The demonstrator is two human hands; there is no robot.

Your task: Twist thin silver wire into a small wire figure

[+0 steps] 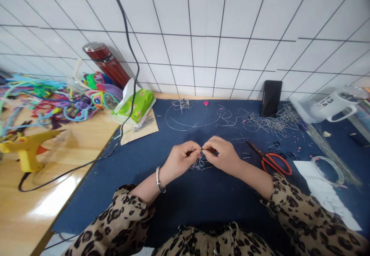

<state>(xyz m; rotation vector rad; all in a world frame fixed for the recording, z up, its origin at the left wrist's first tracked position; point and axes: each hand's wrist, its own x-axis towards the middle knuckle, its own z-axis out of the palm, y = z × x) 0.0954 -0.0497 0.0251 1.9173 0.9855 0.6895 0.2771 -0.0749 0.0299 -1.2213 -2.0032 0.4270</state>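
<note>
Blue mat | left hand, right hand pinch thin wire

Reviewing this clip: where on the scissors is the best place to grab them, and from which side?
Probably by the orange handle loops, from the near right. The scissors lie flat on the mat, blades pointing up-left, loops beside the right forearm. Both the right hand and the left hand pinch wire.
</note>
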